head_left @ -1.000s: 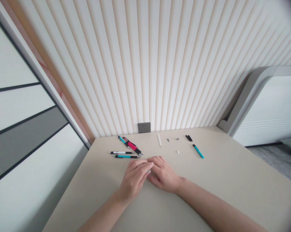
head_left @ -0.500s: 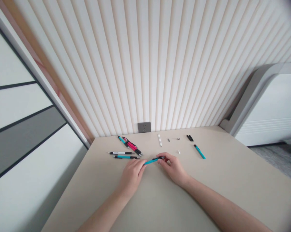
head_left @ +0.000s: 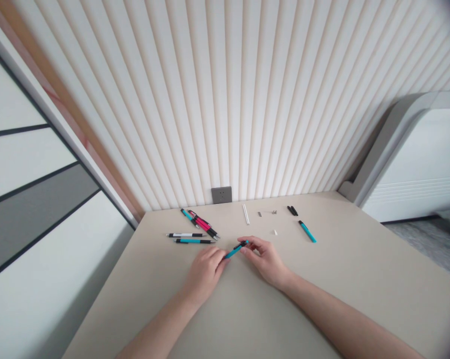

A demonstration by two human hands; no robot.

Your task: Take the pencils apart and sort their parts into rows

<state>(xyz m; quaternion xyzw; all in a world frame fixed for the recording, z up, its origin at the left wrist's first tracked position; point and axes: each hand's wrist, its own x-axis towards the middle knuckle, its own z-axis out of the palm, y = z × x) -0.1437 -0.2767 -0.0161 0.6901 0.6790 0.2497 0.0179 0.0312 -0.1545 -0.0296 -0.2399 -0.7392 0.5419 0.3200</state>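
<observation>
A turquoise pen barrel with a black clip end is held slantwise just above the table, between my two hands. My left hand is closed on its lower left end. Thumb and fingers of my right hand pinch around the black upper end, where a small turquoise tip shows. Beyond the hands lie two white refills, small springs, little metal pieces, a white cone-shaped piece and two black grips. Another turquoise barrel rests to the right.
Left of the hands are a white pen, a turquoise pen, red pens and another turquoise pen. A dark wall socket sits on the ribbed wall behind the beige table.
The barrel has tilted more steeply, its black end turning upward, and a turquoise tip now shows beside my right fingers. Both hands stay on it. The view has shifted slightly.
</observation>
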